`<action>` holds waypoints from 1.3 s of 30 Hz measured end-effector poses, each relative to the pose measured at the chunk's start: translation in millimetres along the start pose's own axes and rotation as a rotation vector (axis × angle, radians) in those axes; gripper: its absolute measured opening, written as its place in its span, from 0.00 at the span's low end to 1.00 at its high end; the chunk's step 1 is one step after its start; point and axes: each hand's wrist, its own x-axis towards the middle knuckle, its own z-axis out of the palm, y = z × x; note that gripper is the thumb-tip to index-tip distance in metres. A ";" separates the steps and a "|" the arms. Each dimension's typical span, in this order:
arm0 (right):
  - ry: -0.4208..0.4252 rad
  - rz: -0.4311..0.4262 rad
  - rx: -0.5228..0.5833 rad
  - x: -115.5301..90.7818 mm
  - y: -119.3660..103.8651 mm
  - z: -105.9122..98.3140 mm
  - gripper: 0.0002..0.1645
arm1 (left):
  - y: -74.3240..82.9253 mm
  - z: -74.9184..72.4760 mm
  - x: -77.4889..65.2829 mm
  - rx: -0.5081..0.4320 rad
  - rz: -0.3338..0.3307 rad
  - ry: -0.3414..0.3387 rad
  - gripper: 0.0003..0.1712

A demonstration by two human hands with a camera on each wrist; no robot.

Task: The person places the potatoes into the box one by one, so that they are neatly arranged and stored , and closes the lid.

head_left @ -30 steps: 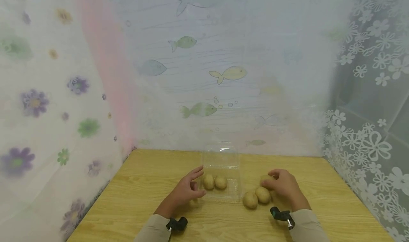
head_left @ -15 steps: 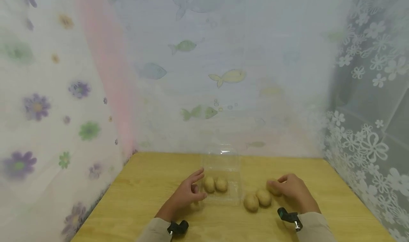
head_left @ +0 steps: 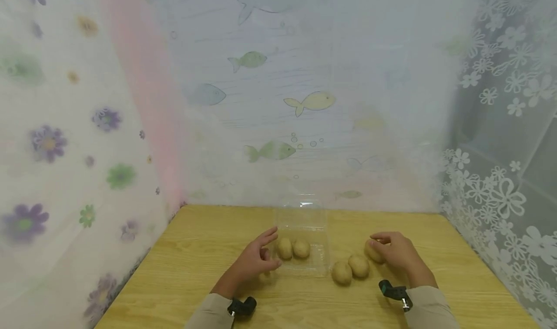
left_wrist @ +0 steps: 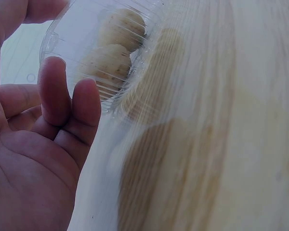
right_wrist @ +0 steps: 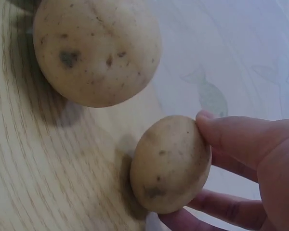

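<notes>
At the right, my right hand (head_left: 398,251) holds a potato (right_wrist: 171,163) between thumb and fingers, low over the wooden table. Two more potatoes, a nearer one (head_left: 342,273) and one beside it (head_left: 359,265), lie side by side just left of that hand. In the middle stands a clear plastic clamshell box (head_left: 319,266) with its lid (head_left: 300,215) raised at the back. A pair of potatoes (head_left: 293,249) sits in its left half. My left hand (head_left: 254,259) is at the box's left side, fingers spread and loosely bent, fingertips right by the wall (left_wrist: 53,43).
The wood-grain table (head_left: 209,232) reaches to a pale curtain (head_left: 378,140) printed with fish. Flowered sheets hang on both sides. Each wrist carries a black camera mount, the left one (head_left: 241,307) and the right one (head_left: 393,290).
My right hand has shifted slightly right with its potato, away from the two beside it. My left hand and the box have stayed in place.
</notes>
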 end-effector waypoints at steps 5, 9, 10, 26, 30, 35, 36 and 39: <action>-0.040 0.014 0.004 -2.4 0.6 -5.0 0.38 | -0.6 0.8 0.0 0.002 0.003 0.003 0.51; -0.056 -0.004 -0.002 -4.2 -0.1 -9.1 0.42 | -0.5 0.8 -0.3 0.003 0.002 0.001 0.50; -0.058 -0.009 -0.004 -4.4 -0.2 -9.7 0.43 | -0.4 0.9 -0.4 0.003 0.000 0.001 0.50; -0.011 -0.027 -0.022 -1.6 7.1 -3.4 0.46 | 0.0 -0.5 -1.7 0.001 -0.004 0.002 0.51; -0.007 -0.041 -0.012 -2.2 6.8 -2.6 0.46 | 1.9 0.5 -4.0 0.005 -0.014 0.010 0.51; -0.041 -0.046 0.040 -3.9 6.0 -4.8 0.48 | 2.6 3.1 -4.2 0.010 0.003 0.006 0.50; -0.049 -0.043 0.055 -4.2 5.8 -5.1 0.48 | 2.4 3.6 -4.1 0.010 0.005 0.006 0.50; -0.058 -0.033 0.072 -4.5 5.8 -6.3 0.49 | 2.5 5.0 -3.8 0.009 0.003 0.007 0.51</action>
